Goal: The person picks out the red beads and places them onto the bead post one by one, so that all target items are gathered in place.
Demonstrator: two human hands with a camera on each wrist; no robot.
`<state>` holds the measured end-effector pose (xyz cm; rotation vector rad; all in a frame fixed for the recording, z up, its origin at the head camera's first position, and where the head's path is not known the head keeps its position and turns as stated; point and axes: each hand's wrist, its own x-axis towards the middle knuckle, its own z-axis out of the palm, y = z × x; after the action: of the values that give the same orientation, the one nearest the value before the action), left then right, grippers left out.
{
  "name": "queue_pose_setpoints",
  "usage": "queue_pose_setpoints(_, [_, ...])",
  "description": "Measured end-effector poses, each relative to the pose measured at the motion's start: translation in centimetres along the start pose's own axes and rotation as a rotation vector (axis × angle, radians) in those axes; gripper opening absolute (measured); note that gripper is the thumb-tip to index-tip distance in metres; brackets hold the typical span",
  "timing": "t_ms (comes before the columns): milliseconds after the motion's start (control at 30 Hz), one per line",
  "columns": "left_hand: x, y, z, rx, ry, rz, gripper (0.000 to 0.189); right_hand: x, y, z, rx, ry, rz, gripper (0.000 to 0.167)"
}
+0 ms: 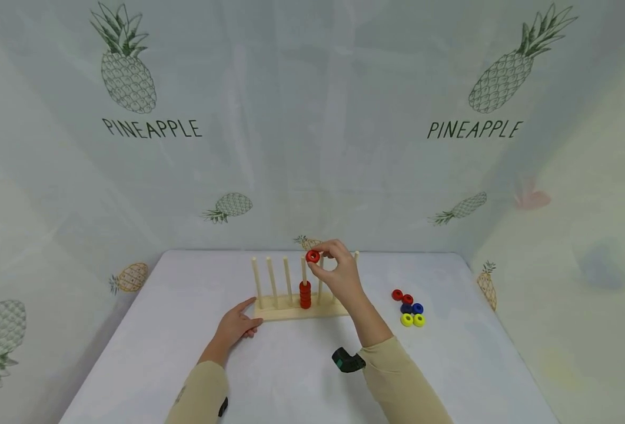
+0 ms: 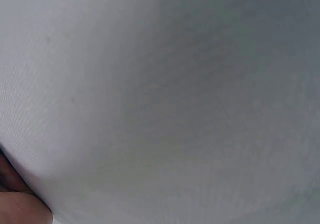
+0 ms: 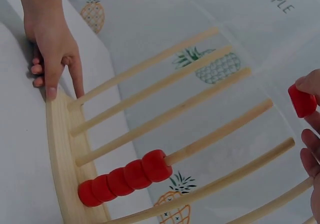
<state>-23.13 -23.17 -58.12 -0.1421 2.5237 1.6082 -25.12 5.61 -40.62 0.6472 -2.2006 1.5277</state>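
Note:
Between its thumb and fingers my right hand (image 1: 342, 275) pinches a red ring bead (image 1: 308, 258), held up by the top of a peg. Below it, several red beads (image 1: 305, 297) are stacked on a middle peg of a wooden peg stand (image 1: 283, 315). My left hand (image 1: 235, 325) grips the stand's left end, thumb at the front edge and forefinger at the back. In the right wrist view, the pinched bead (image 3: 301, 102) is apart from the peg tips. The left wrist view shows mostly pale surface and a bit of skin (image 2: 22, 209).
Right of the stand, two red beads (image 1: 397, 291), two blue beads (image 1: 406, 308) and two yellow beads (image 1: 405, 323) lie on the white table (image 1: 185, 306). A pineapple-printed curtain (image 1: 312, 147) hangs behind the table. The other visible pegs (image 1: 271, 277) carry no beads.

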Motion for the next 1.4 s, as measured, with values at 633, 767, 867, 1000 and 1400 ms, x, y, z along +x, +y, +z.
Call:
queue_pose_setpoints(633, [-0.2,0.5,0.3,0.004,0.005,0.024,0.072,-0.1,0.6,1.2,-0.084,0.145,-0.067,0.022])
queue_pose_setpoints(767, [-0.2,0.3,0.5,0.015,-0.011,0.049,0.072,-0.2,0.6,1.2,-0.073,0.161,-0.010,0.022])
queue_pose_setpoints(867, [-0.3,0.1,0.3,0.027,-0.018,0.033,0.072,-0.2,0.6,1.4,-0.055,0.161,0.024,0.021])
queue_pose_setpoints(1000, [-0.5,0.0,0.2,0.023,0.003,0.035,0.071,-0.2,0.6,1.7,-0.038,0.171,0.005,0.019])
queue_pose_setpoints(1400, [-0.2,-0.4,0.3,0.036,0.006,0.057,0.071,-0.4,0.9,2.3,-0.025,0.203,0.001,0.018])
